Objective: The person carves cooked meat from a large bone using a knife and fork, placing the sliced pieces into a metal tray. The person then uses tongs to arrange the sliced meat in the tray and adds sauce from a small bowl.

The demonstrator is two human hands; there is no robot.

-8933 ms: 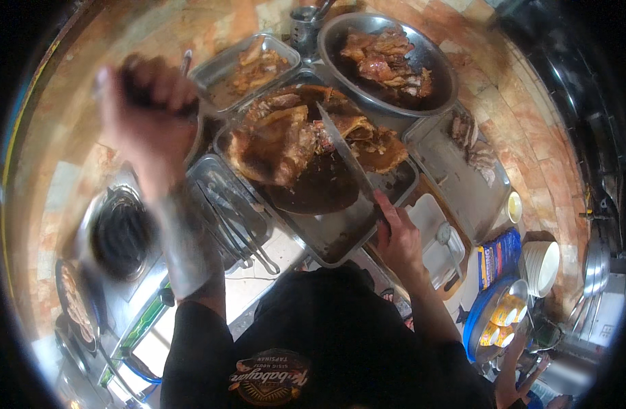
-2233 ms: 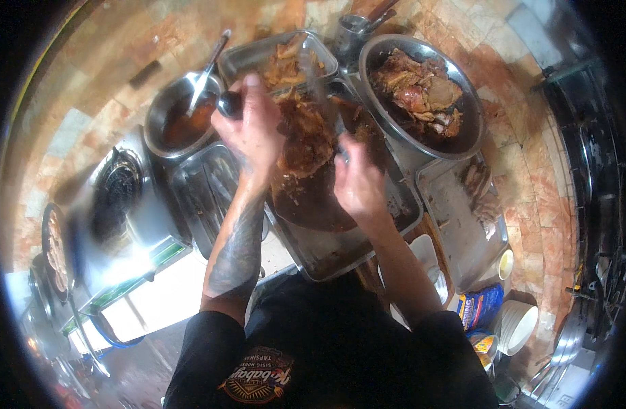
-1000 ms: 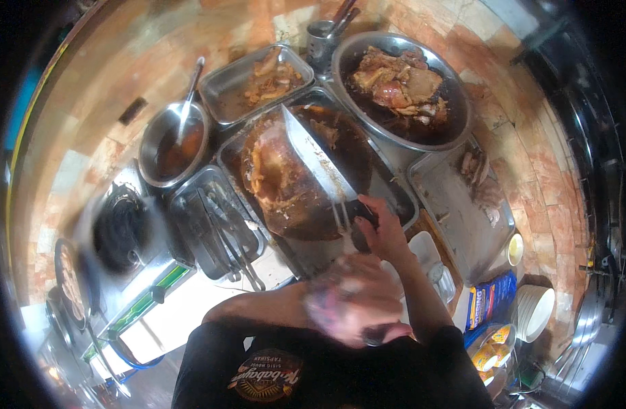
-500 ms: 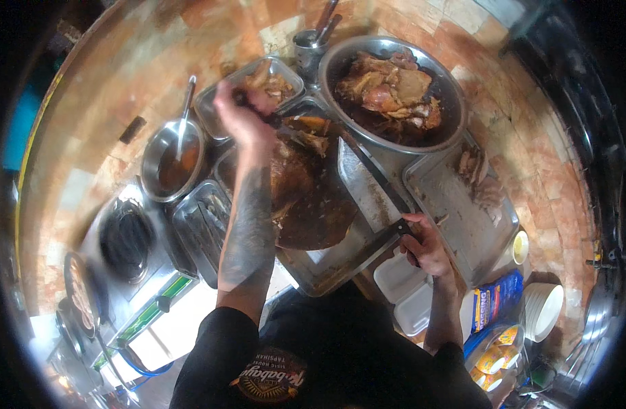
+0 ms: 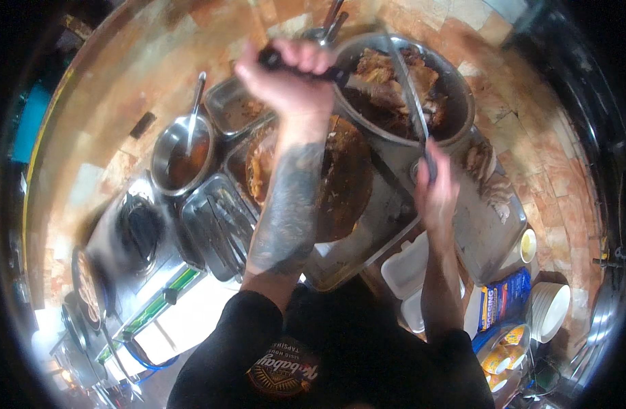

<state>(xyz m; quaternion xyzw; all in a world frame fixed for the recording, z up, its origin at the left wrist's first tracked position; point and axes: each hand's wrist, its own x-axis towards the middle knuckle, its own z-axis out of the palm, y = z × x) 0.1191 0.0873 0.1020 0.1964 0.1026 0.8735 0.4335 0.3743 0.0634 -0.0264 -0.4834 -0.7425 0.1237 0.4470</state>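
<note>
1 handle (image 5: 270,59) fills the left grip (image 5: 291,83), 1 knife (image 5: 411,92) the right (image 5: 439,192).

Smooth, shiny metal knife blade (image 5: 411,91) and meat bowl (image 5: 465,117), matt cloth shirt (image 5: 221,358).

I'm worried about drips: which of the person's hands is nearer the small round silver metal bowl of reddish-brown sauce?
Left. The left hand is ahead and to the right of the sauce bowl; the right hand is much farther right, around a dark-handled metal knife.
</note>
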